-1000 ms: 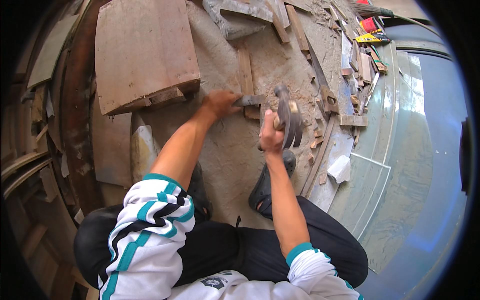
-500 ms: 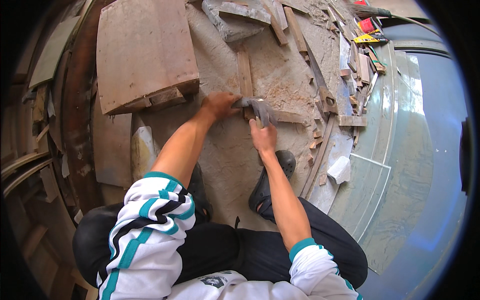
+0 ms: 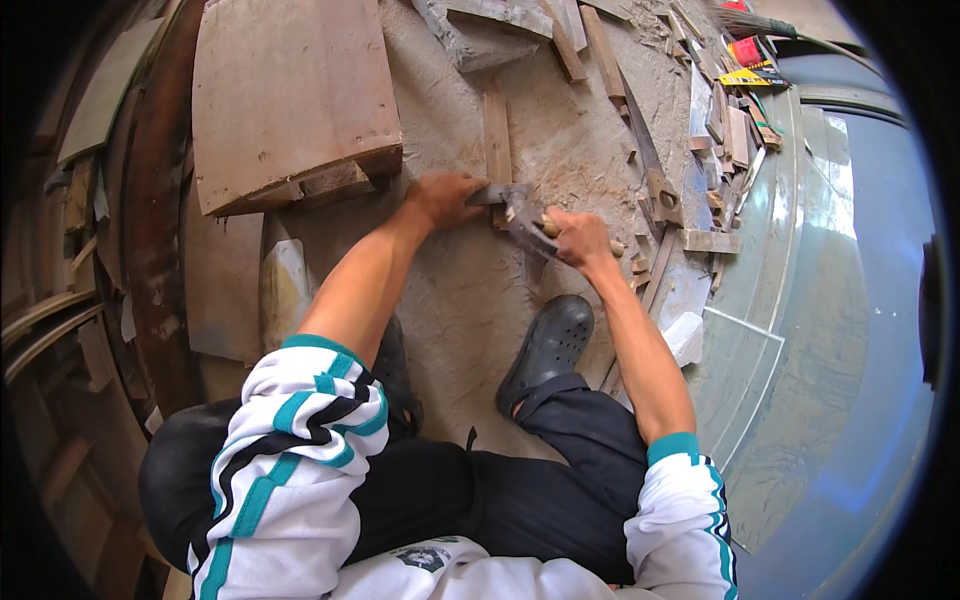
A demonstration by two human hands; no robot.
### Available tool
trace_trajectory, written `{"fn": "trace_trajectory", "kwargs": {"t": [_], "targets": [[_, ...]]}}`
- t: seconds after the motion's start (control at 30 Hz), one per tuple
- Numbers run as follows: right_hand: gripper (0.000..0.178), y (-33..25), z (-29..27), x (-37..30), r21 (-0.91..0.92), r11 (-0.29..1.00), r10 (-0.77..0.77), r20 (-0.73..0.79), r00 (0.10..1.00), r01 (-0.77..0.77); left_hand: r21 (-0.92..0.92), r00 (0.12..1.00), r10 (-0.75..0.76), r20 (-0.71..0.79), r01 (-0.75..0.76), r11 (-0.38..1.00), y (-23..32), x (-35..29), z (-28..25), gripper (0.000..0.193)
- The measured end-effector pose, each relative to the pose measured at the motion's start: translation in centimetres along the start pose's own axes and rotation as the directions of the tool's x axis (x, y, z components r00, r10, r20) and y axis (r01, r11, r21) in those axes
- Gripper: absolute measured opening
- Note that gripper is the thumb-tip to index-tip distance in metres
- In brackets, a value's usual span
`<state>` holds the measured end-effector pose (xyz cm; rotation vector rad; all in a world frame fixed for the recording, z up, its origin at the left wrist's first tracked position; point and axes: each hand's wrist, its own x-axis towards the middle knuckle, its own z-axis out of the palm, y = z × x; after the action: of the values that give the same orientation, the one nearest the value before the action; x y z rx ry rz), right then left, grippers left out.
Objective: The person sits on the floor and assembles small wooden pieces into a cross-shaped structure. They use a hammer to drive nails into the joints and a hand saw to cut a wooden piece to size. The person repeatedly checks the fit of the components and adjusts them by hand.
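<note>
My right hand (image 3: 582, 240) is closed round the wooden handle of a claw hammer (image 3: 530, 226) with a dark metal head. My left hand (image 3: 447, 200) grips a flat grey metal piece (image 3: 488, 195) that meets the hammer head; I cannot tell whether it is part of the hammer. Both hands are just above a narrow wooden strip (image 3: 497, 135), which lies on the dusty floor and points away from me. The tool covers part of the strip's near end.
A large wooden box (image 3: 295, 100) stands at the far left. To the right lie a handsaw (image 3: 645, 150), wood offcuts (image 3: 738, 135) and glass sheets (image 3: 790, 330). A white block (image 3: 684, 338) sits beyond my right shoe (image 3: 550, 345). A grey slab (image 3: 490, 40) lies at the back.
My right hand has moved right and slightly up, swinging the hammer handle from pointing toward me to lying sideways. My left hand keeps its hold. The crosswise wood piece is now mostly hidden.
</note>
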<state>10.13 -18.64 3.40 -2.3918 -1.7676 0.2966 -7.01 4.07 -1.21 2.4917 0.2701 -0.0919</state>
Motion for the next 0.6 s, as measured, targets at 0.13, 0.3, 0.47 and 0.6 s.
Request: {"fn": "trace_trajectory", "kwargs": {"t": [0.13, 0.3, 0.47, 0.6], "targets": [[0.016, 1.3, -1.4, -0.3, 0.094, 0.996, -0.012, 0.016, 1.000, 0.011, 0.034, 0.999, 0.007, 0.039, -0.009, 0.999, -0.3, -0.2, -0.2, 0.049], [0.020, 0.3, -1.8, 1.2, 0.068, 0.980, -0.192, 0.086, 0.978, 0.187, 0.060, 1.000, 0.008, 0.022, -0.010, 0.998, -0.4, -0.1, 0.1, 0.049], [0.019, 0.0, -1.4, 2.4, 0.068, 0.988, -0.139, 0.031, 0.990, 0.137, 0.033, 1.000, 0.016, -0.010, -0.016, 0.999, -0.4, -0.2, 0.3, 0.049], [0.021, -0.4, -2.5, 2.7, 0.086, 0.964, -0.259, 0.061, 0.964, 0.253, 0.045, 1.000, -0.007, 0.000, 0.007, 0.999, -0.1, -0.1, 0.1, 0.048]]}}
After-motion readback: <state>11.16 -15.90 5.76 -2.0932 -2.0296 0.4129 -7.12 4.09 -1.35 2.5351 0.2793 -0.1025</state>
